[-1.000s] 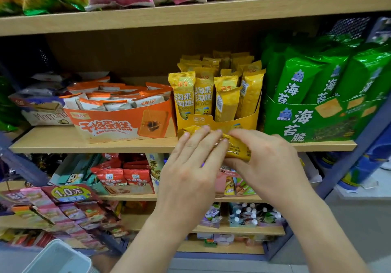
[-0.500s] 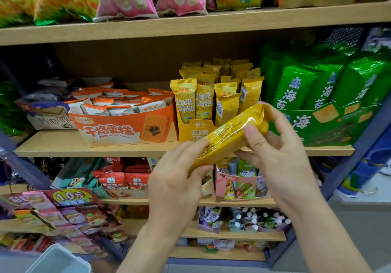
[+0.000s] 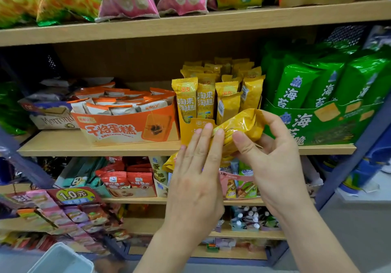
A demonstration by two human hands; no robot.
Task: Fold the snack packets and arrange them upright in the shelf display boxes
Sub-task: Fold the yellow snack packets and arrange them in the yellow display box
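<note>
Wooden shelf (image 3: 63, 145) carries an orange display box (image 3: 127, 129), then a yellow display box (image 3: 186, 132) of upright packets. Before it, the left hand (image 3: 196, 179) lays straight fingers (grip released) on a tilted yellow packet (image 3: 243, 125), whose upper end the right hand (image 3: 275, 162) pinches.

We have raised the yellow snack packet (image 3: 243, 124) from level at the shelf (image 3: 127, 150) edge to a slant, right end high. Our left hand (image 3: 194, 179) has slid up to press its middle with straight fingers (image 3: 214, 145), and our right hand (image 3: 275, 162) now curls round the high end.
</note>
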